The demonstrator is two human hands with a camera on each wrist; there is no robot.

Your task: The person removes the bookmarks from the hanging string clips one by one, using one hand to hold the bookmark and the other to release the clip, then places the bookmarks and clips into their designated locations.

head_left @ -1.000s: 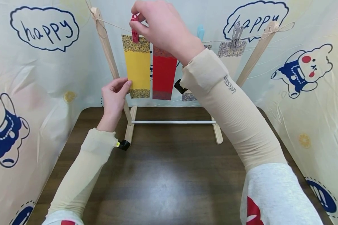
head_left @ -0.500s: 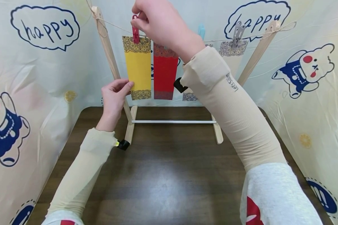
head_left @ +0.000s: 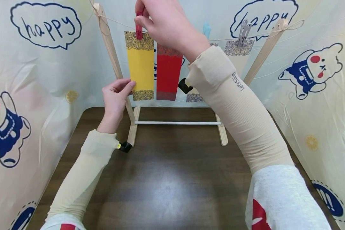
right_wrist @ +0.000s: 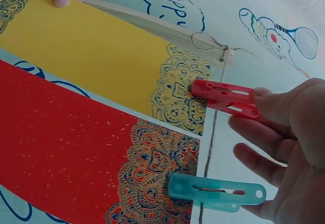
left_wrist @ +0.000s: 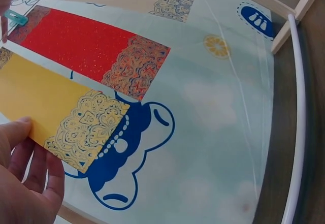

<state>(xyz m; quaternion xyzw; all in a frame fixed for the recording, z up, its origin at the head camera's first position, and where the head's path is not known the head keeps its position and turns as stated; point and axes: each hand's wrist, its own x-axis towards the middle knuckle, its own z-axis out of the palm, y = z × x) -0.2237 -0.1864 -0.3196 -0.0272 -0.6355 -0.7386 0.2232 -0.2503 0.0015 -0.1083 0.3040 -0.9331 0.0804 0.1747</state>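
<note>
My right hand (head_left: pixel 172 28) pinches the handle end of a red clothespin (right_wrist: pixel 223 97) between thumb and finger. The clothespin's tip sits on the patterned top border of a yellow paper strip (head_left: pixel 141 65), by the string (right_wrist: pixel 208 155). My left hand (head_left: pixel 116 102) pinches the strip's left edge near its lower border, thumb in front in the left wrist view. Beside it hangs a red paper strip (head_left: pixel 169 75), whose top carries a teal clothespin (right_wrist: pixel 216 188). In the head view my right hand hides that teal clothespin.
The string runs between two wooden posts (head_left: pixel 110 44) of a rack with a white bottom bar (head_left: pixel 176 123). Farther right, a grey clothespin (head_left: pixel 243 33) holds a pale strip (head_left: pixel 238 52), and a light blue clothespin (head_left: pixel 207 30) shows. The rack stands on a dark table (head_left: pixel 172 179).
The top of the yellow strip and the red clothespin have risen slightly. Both hands keep their grips, and the head view has shifted a little.
</note>
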